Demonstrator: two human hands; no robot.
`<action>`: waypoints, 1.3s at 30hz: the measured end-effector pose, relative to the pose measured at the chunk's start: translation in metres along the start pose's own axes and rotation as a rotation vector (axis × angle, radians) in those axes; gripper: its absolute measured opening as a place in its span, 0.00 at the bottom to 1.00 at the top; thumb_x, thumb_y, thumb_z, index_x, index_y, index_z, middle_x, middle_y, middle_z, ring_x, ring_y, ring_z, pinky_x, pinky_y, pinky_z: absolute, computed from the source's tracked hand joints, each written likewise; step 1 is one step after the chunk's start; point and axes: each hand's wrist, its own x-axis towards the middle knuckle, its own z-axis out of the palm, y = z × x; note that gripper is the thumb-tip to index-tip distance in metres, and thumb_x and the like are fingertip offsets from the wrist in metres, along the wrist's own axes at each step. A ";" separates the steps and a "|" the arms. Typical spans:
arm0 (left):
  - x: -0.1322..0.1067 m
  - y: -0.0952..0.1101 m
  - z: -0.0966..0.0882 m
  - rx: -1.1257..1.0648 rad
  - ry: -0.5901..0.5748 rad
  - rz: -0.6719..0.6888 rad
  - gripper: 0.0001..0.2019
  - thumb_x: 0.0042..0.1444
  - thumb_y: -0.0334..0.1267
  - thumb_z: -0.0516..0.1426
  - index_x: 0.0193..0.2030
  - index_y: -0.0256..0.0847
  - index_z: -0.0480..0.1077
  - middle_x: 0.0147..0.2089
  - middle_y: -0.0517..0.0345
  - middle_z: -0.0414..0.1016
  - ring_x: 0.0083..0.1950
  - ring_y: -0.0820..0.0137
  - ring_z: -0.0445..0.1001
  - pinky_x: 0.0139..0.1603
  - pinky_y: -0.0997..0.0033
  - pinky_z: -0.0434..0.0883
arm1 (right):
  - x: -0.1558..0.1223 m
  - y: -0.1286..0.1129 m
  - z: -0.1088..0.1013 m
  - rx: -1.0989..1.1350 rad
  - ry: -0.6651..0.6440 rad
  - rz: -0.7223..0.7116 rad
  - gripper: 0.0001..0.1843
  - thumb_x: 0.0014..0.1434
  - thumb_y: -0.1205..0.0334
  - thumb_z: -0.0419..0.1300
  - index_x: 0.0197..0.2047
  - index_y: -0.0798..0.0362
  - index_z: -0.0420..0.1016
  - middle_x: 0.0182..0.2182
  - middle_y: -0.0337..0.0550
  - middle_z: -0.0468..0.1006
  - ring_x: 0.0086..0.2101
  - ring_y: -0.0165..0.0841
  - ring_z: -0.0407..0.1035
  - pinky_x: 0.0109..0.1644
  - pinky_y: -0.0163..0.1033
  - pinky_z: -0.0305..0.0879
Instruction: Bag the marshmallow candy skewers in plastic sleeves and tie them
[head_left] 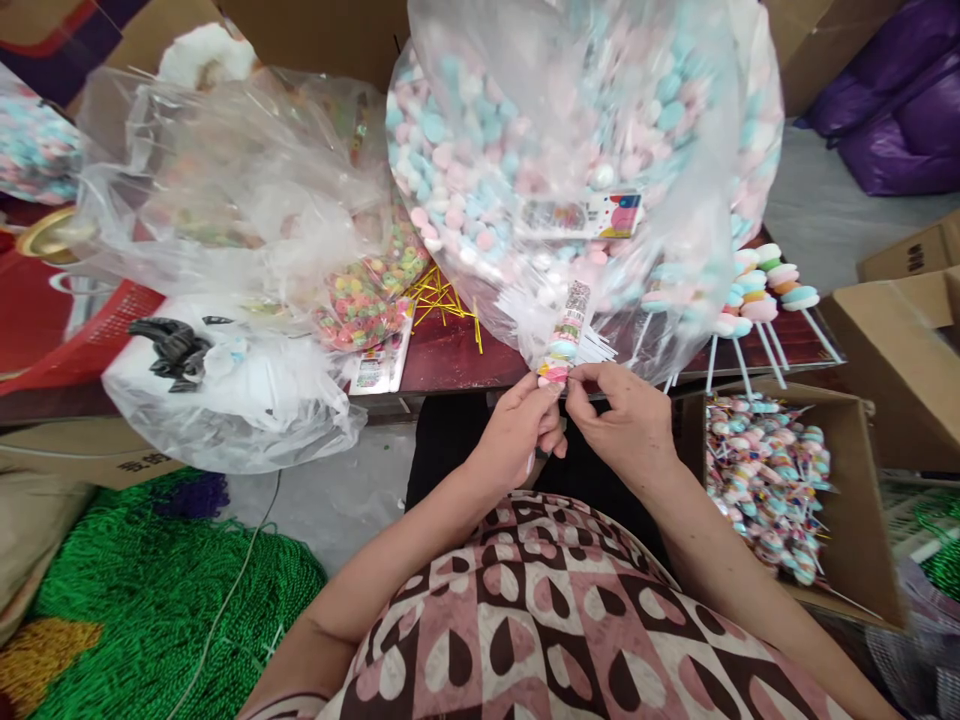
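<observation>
My left hand (517, 430) is closed around the lower end of a marshmallow skewer (555, 368), which is in a narrow clear wrapper with a printed label (574, 310). The skewer points away from me over the table's front edge. Beside it, the thumb and forefinger of my right hand (622, 415) pinch together at its base; what they grip is too small to tell. Just beyond lie white sticks (596, 345) and a big clear bag of pink, blue and white marshmallows (480, 130). Gold twist ties (450, 300) lie to the left.
Unwrapped marshmallow skewers (750, 290) rest at the table's right edge. Below them, a cardboard box (862, 500) holds many wrapped ones. Ring-shaped candies (367, 300) in plastic and a white bag (225, 390) lie left. Green bead strands (172, 570) cover the floor at lower left.
</observation>
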 end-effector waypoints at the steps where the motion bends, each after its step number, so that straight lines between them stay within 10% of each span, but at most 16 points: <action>1: 0.000 -0.001 0.000 0.010 0.012 0.009 0.11 0.56 0.44 0.59 0.35 0.41 0.62 0.17 0.74 0.51 0.15 0.81 0.51 0.18 0.78 0.63 | 0.000 0.000 0.000 -0.010 0.007 -0.010 0.05 0.57 0.67 0.57 0.31 0.53 0.74 0.25 0.39 0.80 0.25 0.31 0.74 0.31 0.34 0.66; 8: 0.005 -0.010 -0.005 0.021 0.046 0.052 0.14 0.56 0.46 0.60 0.41 0.40 0.66 0.16 0.74 0.54 0.14 0.81 0.52 0.18 0.79 0.61 | -0.008 -0.001 -0.001 0.003 -0.069 -0.034 0.06 0.55 0.68 0.55 0.30 0.50 0.71 0.24 0.39 0.78 0.25 0.32 0.73 0.31 0.36 0.67; 16: 0.005 0.005 -0.007 -0.268 -0.156 -0.254 0.18 0.58 0.39 0.53 0.18 0.39 0.57 0.15 0.68 0.49 0.15 0.79 0.53 0.22 0.74 0.67 | -0.016 0.004 -0.003 0.155 -0.060 0.147 0.05 0.54 0.67 0.56 0.30 0.50 0.71 0.25 0.37 0.79 0.24 0.31 0.73 0.30 0.35 0.68; 27: 0.004 -0.005 -0.001 0.090 0.094 0.098 0.22 0.52 0.49 0.62 0.49 0.39 0.67 0.14 0.75 0.56 0.14 0.79 0.55 0.20 0.78 0.64 | -0.015 0.004 -0.008 0.179 -0.112 0.083 0.05 0.58 0.67 0.56 0.34 0.50 0.72 0.26 0.38 0.79 0.25 0.30 0.73 0.31 0.35 0.69; 39: 0.003 -0.008 -0.004 0.213 0.105 0.048 0.27 0.56 0.41 0.53 0.64 0.39 0.63 0.18 0.72 0.54 0.17 0.78 0.55 0.22 0.77 0.64 | -0.009 -0.001 0.000 0.076 -0.102 0.088 0.05 0.60 0.65 0.56 0.36 0.51 0.75 0.29 0.42 0.80 0.29 0.33 0.74 0.35 0.37 0.69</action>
